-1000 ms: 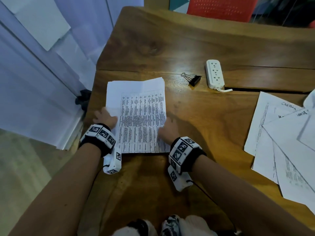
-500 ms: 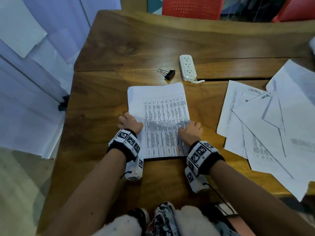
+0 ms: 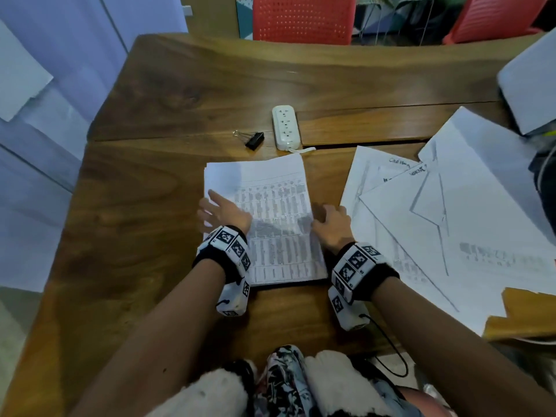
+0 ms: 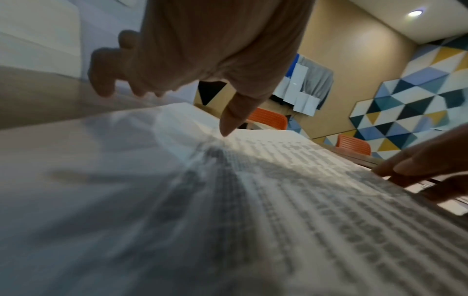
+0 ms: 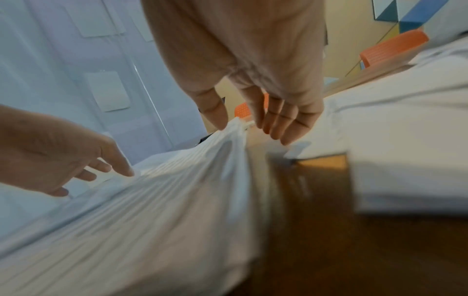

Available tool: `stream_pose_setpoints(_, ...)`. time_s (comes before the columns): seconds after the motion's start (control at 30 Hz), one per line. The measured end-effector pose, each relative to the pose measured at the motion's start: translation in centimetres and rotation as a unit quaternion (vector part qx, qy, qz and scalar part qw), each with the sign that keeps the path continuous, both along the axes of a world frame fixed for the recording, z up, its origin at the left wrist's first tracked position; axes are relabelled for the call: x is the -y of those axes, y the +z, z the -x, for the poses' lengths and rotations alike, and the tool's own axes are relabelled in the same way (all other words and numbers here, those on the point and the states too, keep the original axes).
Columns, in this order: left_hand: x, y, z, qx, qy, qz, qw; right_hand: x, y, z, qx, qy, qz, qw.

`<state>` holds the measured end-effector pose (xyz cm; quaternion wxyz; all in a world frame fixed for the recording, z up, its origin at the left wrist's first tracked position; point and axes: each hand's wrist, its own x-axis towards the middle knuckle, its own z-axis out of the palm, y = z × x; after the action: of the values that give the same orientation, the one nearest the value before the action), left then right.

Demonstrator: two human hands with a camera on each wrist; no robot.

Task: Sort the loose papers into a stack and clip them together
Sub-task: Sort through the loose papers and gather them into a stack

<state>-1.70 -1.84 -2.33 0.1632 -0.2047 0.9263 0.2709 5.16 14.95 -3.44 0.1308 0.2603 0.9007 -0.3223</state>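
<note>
Currently, stack: a printed paper stack (image 3: 270,212) lies flat on the wooden surface (image 3: 144,224), the landmark for all that follows; its top sheet carries a dense table of text.
Left hand: the left hand (image 3: 224,213) lies over the stack's left edge, fingers spread and fairly straight; in the left wrist view its thumb tip touches the top sheet, and nothing is gripped.
Right hand: the right hand (image 3: 332,225) is at the stack's right edge, fingers extended and relaxed; in the right wrist view the thumb meets the paper edge while the other fingers point down just beside it. Whether it pinches the sheets I cannot tell; it looks slack.
Binder clip: a black binder clip (image 3: 254,140) with wire handles lies beyond the stack's far edge, apart from it.
Power strip: a white power strip (image 3: 285,127) lies just right of the clip, also beyond the stack.
Loose papers: overlapping loose papers (image 3: 451,224) are spread to the right of the stack, near the right hand, some with pencil lines and handwriting.
Chairs: red chairs (image 3: 302,18) stand past the far side of the surface from the stack.
</note>
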Motion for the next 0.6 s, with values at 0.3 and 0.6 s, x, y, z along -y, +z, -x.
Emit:
stream_pose_setpoints(0.3,-14.2,1.5,0.4,0.033,-0.15,-0.105,0.983,-16.0,0.3,-3.0,0.035,-0.094,-0.152,0.983)
stream_pose_setpoints(0.6,-23.9,-1.1,-4.0,0.212,-0.165,-0.258,0.928,-24.0,-0.8,-5.4,0.098,-0.057,-0.148,0.982)
